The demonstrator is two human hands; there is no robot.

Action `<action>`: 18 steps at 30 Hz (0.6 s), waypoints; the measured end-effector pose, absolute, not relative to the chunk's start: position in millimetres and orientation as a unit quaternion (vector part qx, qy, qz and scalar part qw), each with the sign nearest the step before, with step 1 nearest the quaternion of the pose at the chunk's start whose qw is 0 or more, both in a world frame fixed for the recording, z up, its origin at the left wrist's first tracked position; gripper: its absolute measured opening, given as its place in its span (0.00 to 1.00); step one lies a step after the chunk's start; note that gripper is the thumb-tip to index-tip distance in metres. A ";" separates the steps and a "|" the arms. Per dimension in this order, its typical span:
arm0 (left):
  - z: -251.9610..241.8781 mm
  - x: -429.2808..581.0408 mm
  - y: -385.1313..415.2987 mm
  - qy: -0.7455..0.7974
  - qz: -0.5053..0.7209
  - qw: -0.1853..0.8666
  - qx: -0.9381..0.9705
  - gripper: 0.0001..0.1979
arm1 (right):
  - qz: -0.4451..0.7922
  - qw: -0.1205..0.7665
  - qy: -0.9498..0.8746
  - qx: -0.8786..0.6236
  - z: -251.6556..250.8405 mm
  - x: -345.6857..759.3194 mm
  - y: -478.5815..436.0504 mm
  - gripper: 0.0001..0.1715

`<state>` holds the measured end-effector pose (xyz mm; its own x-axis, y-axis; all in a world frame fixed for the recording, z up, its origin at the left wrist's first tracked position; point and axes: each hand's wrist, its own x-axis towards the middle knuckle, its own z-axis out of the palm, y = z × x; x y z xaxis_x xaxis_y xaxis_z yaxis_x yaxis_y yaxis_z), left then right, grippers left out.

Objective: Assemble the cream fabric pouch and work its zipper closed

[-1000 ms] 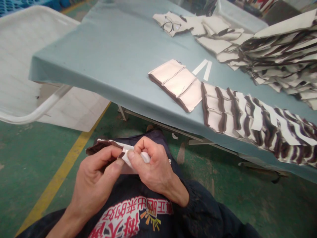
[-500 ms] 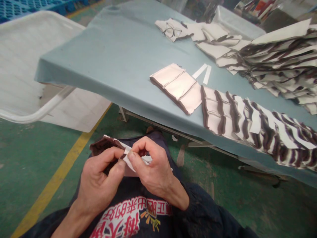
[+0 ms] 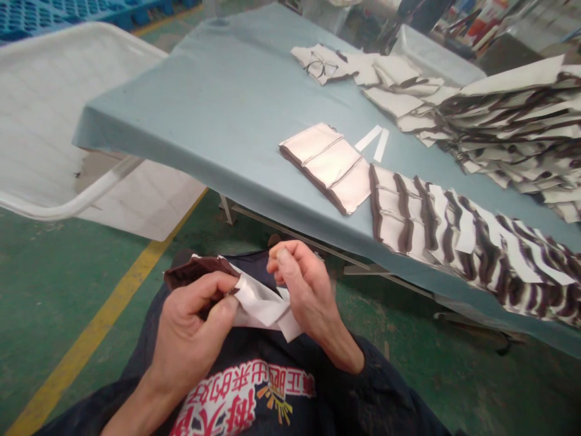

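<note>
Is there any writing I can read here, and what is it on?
"米的好": my best reading of part of a row of Chinese characters, upside down to the camera, on the dark garment.
Other characters there and the larger row below: too unclear to read.
No text on the piece in the left hand or the stacks on the table.

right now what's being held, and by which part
Left hand pinches the brown fabric piece with white paper backing at its brown edge; right hand: cannot tell.
</note>
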<state>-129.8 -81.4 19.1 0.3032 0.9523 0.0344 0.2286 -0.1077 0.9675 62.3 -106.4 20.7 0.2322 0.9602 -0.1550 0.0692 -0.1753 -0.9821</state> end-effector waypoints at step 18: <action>33.9 -114.3 -74.2 0.454 0.385 0.409 0.692 0.12 | 0.301 0.416 -0.633 -0.579 45.0 67.1 -116.8 0.11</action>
<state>-114.3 -74.2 33.9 0.2922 0.9426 0.1618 0.3137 -0.2543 0.9148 67.1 -116.8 45.0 0.0165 0.9839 0.1778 0.4837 0.1478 -0.8627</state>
